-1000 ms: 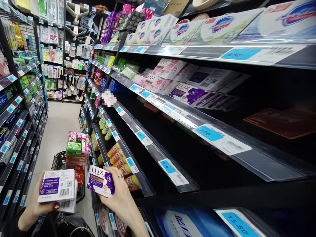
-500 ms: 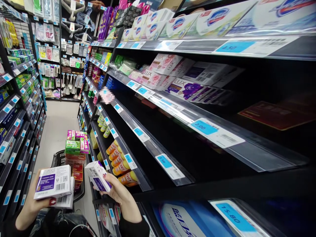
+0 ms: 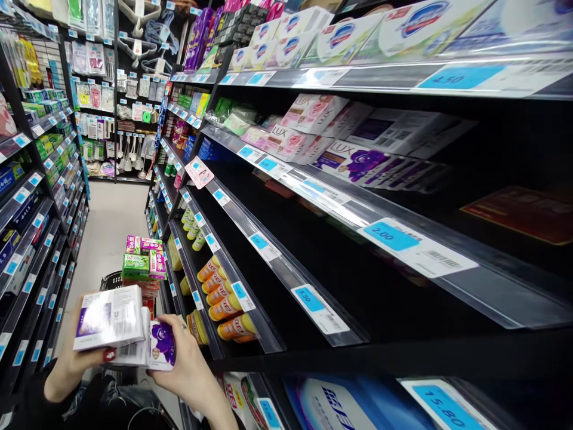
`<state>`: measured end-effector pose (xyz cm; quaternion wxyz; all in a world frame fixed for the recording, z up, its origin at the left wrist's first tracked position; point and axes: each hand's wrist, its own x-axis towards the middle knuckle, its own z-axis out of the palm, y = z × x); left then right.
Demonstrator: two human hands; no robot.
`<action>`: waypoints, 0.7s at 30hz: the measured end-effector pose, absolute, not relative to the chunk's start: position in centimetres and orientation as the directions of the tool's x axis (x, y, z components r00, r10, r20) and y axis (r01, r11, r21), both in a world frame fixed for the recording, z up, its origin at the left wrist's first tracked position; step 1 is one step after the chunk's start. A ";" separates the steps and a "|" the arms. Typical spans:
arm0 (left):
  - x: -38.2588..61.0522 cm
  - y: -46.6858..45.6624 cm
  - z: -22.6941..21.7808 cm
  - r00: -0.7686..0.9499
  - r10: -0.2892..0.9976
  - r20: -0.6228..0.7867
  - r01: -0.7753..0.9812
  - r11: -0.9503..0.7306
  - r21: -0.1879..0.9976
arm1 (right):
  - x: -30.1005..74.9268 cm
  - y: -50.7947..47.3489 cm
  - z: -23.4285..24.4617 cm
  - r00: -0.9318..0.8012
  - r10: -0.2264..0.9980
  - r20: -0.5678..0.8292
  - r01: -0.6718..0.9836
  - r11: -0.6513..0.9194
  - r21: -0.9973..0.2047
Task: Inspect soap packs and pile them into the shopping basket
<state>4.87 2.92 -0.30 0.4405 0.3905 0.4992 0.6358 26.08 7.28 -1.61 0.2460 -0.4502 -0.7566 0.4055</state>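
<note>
My left hand [image 3: 71, 365] is closed around a stack of white and purple soap boxes [image 3: 110, 319], its thumb with a red nail along the near side. Glare covers part of the top box. In my right hand [image 3: 188, 361] is another soap box [image 3: 162, 345] with a purple flower on its face. That box is turned on end against the right side of the stack. On the shelf to the right, similar LUX soap boxes [image 3: 353, 161] stand in a row, beside pink LUX boxes [image 3: 313, 113].
Below my hands, a black basket [image 3: 111, 279] holds green and pink boxes [image 3: 136, 264] piled above its rim, partly hidden by the stack. Shelf edges with price tags [image 3: 389, 234] jut out on the right. Orange bottles [image 3: 224, 307] lie low. Another shelf unit [image 3: 40, 209] lines the left.
My right hand has moved left and turned its soap box, bringing it against the stack. The stack in my left hand has shifted slightly right and up. The view has shifted a little.
</note>
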 end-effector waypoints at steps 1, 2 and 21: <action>5.3 3.2 -0.2 -0.309 0.945 0.102 -0.115 -0.144 0.983 | 25.6 7.1 -1.6 -0.480 0.877 0.000 0.471 0.257 -0.844; 5.8 3.3 0.0 -0.319 0.937 0.144 -0.069 -0.174 0.982 | 25.2 7.0 -1.5 -0.484 0.875 -0.009 0.456 0.244 -0.856; 5.8 3.9 -1.2 0.135 0.991 -0.018 -0.033 0.023 0.999 | 24.3 7.2 -2.4 -0.517 0.854 0.057 0.203 0.187 -0.961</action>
